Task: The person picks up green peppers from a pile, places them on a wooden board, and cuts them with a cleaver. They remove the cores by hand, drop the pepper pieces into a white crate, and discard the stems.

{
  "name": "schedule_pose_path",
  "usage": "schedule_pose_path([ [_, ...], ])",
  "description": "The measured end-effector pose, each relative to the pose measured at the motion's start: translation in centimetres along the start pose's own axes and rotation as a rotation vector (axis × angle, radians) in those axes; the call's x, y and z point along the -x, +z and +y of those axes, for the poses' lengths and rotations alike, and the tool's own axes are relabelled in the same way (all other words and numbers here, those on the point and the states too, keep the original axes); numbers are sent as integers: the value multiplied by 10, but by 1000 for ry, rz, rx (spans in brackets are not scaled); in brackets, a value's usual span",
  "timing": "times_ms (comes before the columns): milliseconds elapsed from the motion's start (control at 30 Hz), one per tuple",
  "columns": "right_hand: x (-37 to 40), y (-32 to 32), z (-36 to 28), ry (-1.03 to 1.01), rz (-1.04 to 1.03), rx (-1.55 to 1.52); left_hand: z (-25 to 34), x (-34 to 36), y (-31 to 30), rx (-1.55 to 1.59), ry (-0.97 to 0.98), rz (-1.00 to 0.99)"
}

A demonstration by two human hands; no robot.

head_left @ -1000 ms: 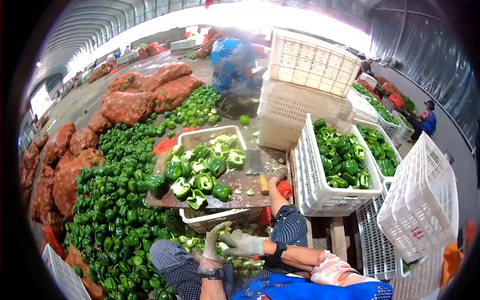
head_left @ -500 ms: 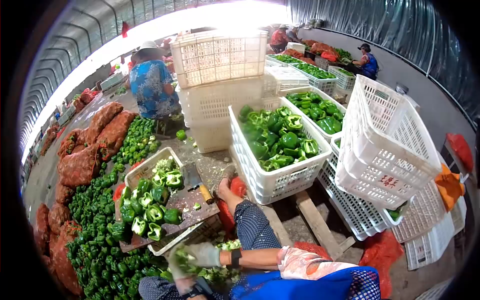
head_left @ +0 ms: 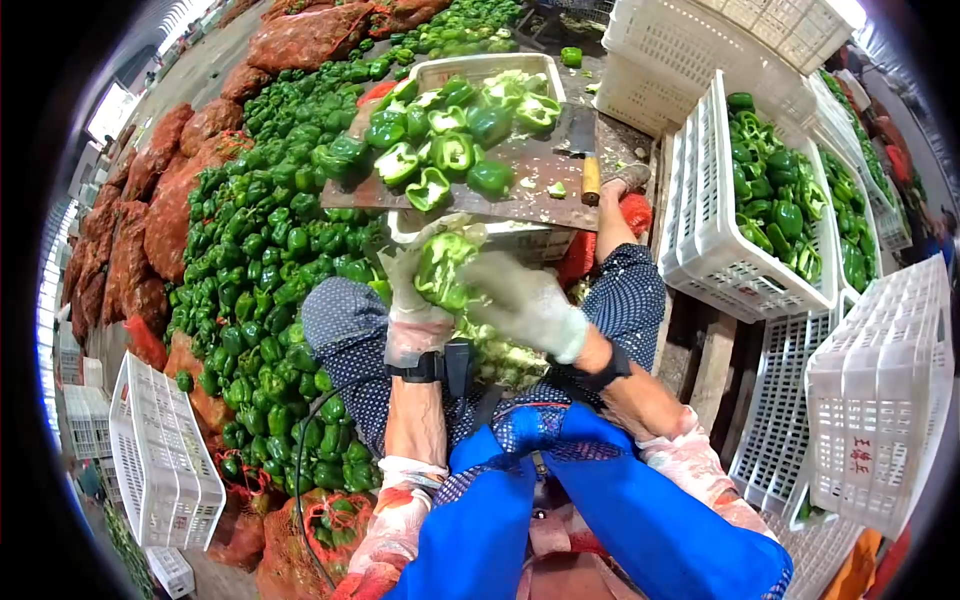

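Note:
My left hand (head_left: 408, 305), in a pale glove, is closed around a cut green bell pepper (head_left: 443, 268) whose pale inside shows. My right hand (head_left: 525, 308), also gloved, is smeared by motion right beside the pepper. Pale pepper scraps (head_left: 505, 360) lie below both hands, between my knees. Ahead, a cutting board (head_left: 565, 208) bears halved green peppers (head_left: 452, 152) and a few crumbs. A cleaver (head_left: 574, 130) lies flat at the board's right end, its wooden handle pointing towards me.
Whole green peppers (head_left: 270, 250) form a large heap at left, bordered by red mesh sacks (head_left: 187, 215). A white crate (head_left: 700, 245) of cut peppers stands at right on wooden slats. Stacked white crates (head_left: 650, 75) rise behind it; another crate (head_left: 880, 390) tilts at far right.
The view has swung down and to the left, bringing both hands and my lap to the middle. The left hand and its pepper now show clearly. The right hand stays blurred.

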State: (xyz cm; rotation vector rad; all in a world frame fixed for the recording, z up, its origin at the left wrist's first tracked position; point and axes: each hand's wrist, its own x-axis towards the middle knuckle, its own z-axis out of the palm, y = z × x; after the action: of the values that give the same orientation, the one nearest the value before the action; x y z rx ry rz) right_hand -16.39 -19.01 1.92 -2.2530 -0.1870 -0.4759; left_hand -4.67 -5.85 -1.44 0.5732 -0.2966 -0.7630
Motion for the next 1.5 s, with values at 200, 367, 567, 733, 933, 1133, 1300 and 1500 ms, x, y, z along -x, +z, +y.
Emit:
schedule_pose_path([
  [200,1,16,19,71,-146,53,-8,0,-19,34,-82,11],
  [367,-5,-6,4,87,-99,32,-12,10,23,5,-17,-15],
  [567,-5,-15,13,106,20,36,-13,15,19,39,-92,117],
  [733,-17,-15,17,184,-207,494,-26,12,10,-521,-50,112],
  [933,-16,4,41,64,-125,486,-33,11,11,-355,-181,225],
  [1133,4,-13,48,207,-318,6,-4,6,11,-48,-56,209],
  [1300,16,-6,59,29,-147,165,-8,9,4,-270,-12,193],
  [1500,-8,-11,30,190,-140,-41,-23,12,14,-91,-63,96],
])
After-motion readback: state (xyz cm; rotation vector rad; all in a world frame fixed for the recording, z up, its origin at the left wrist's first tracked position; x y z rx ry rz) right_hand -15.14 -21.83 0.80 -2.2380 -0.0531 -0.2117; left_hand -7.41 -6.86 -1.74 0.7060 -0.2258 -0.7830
